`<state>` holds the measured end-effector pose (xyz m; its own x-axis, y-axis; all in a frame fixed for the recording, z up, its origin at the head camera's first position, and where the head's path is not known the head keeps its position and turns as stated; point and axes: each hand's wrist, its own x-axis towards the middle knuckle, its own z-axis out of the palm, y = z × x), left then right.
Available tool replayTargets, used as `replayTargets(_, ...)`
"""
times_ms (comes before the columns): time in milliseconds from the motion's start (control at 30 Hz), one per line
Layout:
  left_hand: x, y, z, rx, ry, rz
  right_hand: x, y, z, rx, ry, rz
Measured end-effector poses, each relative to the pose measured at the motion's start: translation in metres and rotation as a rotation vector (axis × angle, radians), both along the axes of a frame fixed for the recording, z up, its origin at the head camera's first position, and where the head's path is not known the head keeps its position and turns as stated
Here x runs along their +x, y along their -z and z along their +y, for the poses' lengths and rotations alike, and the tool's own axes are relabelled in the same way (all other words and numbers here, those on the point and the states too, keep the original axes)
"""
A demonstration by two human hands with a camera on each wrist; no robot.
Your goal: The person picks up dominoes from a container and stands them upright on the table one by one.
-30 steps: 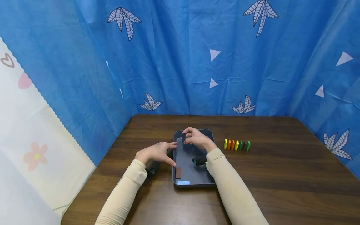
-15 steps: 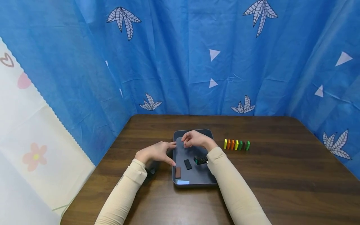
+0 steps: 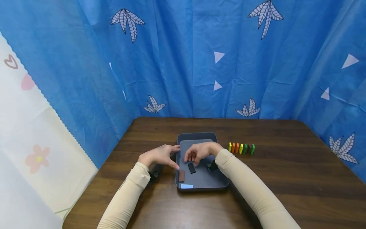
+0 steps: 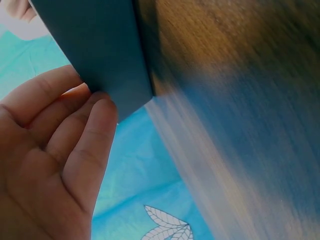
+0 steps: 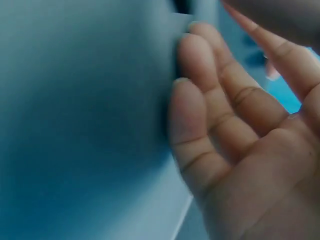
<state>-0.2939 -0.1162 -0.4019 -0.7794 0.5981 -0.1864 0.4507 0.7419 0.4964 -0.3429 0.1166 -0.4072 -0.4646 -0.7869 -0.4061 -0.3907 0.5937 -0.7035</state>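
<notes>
In the head view a dark grey tray (image 3: pixel 204 183) lies on the table. My left hand (image 3: pixel 159 156) holds its left rim, thumb and fingers spread along it; in the left wrist view the left hand (image 4: pixel 65 135) has fingertips against the tray's wall (image 4: pixel 107 55). My right hand (image 3: pixel 198 152) is low over the tray with bent, relaxed fingers and holds nothing. Just below its fingertips a black domino-like block (image 3: pixel 191 168) lies flat. A brown block (image 3: pixel 181 176) and a light blue block (image 3: pixel 187 186) lie by the near left corner. Close up, the right hand (image 5: pixel 240 130) is near the tray floor.
Right of the tray several small blocks stand in a row, among them a yellow block (image 3: pixel 230 147), an orange block (image 3: pixel 233 148) and a green block (image 3: pixel 253 149). A blue curtain (image 3: pixel 183 63) hangs behind the wooden table (image 3: pixel 286 178).
The right hand held the black block upright near the tray's far left; then the block lay flat nearer the front. The right hand has since come down towards it. The left hand stayed.
</notes>
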Motion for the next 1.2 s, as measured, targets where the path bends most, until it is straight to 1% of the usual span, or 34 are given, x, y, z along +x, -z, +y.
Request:
replayTargets(200, -0.001, 0.001, 0.001, 0.003, -0.001, -0.004, 0.002, 0.012, 0.001, -0.010, -0.019, 0.043)
replayTargets(367, -0.001, 0.002, 0.000, 0.011, -0.006, -0.003, 0.002, 0.016, 0.000, -0.021, -0.026, 0.073)
replayTargets(567, 0.000, 0.003, 0.000, 0.012, -0.015, -0.011, 0.005, 0.018, -0.001, -0.008, -0.021, 0.086)
replayTargets(700, -0.001, 0.003, 0.001, 0.011, -0.003, 0.001, 0.005, 0.016, 0.000, -0.006, -0.012, 0.090)
replayTargets(833, -0.002, 0.003, 0.001, 0.010, 0.002, 0.005, 0.005, 0.015, 0.003, -0.031, 0.009, 0.078)
replayTargets(1067, -0.001, 0.002, 0.002, 0.014, 0.003, -0.003, 0.006, 0.011, 0.009, -0.091, 0.090, 0.012)
replayTargets(1200, 0.000, 0.001, 0.002, 0.017, -0.004, -0.008, 0.007, 0.008, 0.012, -0.148, 0.116, 0.013)
